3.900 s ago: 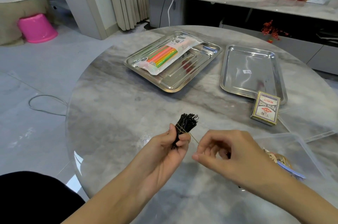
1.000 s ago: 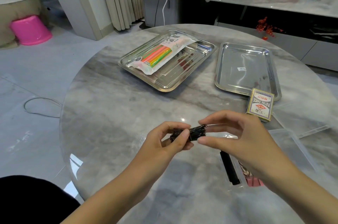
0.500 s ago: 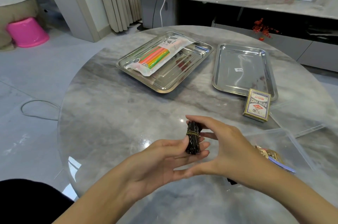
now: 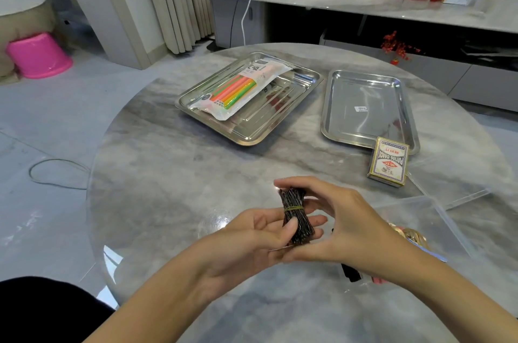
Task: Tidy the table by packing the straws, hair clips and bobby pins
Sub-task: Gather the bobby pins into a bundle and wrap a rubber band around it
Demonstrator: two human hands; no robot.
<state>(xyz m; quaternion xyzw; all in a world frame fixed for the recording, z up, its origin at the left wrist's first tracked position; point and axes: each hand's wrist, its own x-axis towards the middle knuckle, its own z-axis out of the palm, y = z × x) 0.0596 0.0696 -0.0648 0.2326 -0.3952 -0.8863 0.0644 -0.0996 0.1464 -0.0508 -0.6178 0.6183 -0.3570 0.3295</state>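
A bundle of black bobby pins (image 4: 295, 212), tied round the middle with a rubber band, stands upright above the table's near side. My left hand (image 4: 249, 241) holds its lower half between thumb and fingers. My right hand (image 4: 344, 219) cups it from the right, one finger on its top and the thumb under its base. A packet of coloured straws (image 4: 241, 89) lies in the left steel tray (image 4: 249, 135). Hair clips (image 4: 412, 237) lie in the clear plastic box (image 4: 437, 219), partly hidden behind my right arm.
A second steel tray (image 4: 367, 107) lies at the back right with a box of playing cards (image 4: 389, 161) at its near edge. The box's clear lid (image 4: 459, 197) lies beside it. The round marble table (image 4: 173, 182) drops off at left.
The bundle was turned from lying sideways between my hands to standing upright, now banded. My right hand went from pulling the rubber band to cupping the bundle's top and base.
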